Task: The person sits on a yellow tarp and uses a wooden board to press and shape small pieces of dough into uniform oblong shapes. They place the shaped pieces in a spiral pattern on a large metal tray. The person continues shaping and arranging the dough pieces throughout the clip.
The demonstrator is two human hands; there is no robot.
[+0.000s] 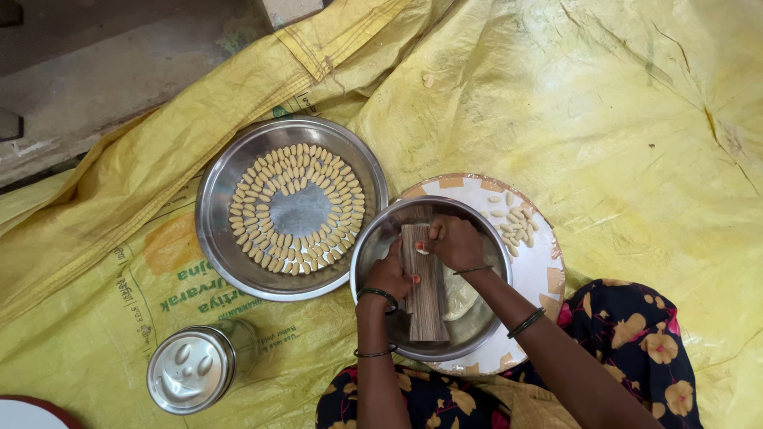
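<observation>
A ridged wooden board lies slanted inside a steel bowl. My left hand grips the board's left edge. My right hand presses on the board's upper end, fingers curled; whether a bit of dough sits under them is hidden. Pale dough rests in the bowl under my right wrist. The bowl stands on a round white board that carries several small shaped dough pieces. To the left, a big steel plate holds many shaped pieces laid in rings.
A steel lidded jar lies at the lower left. Yellow woven sacking covers the floor. Bare concrete floor shows at the upper left. My floral-clad knees are at the bottom. A red-rimmed white object peeks in at the bottom left corner.
</observation>
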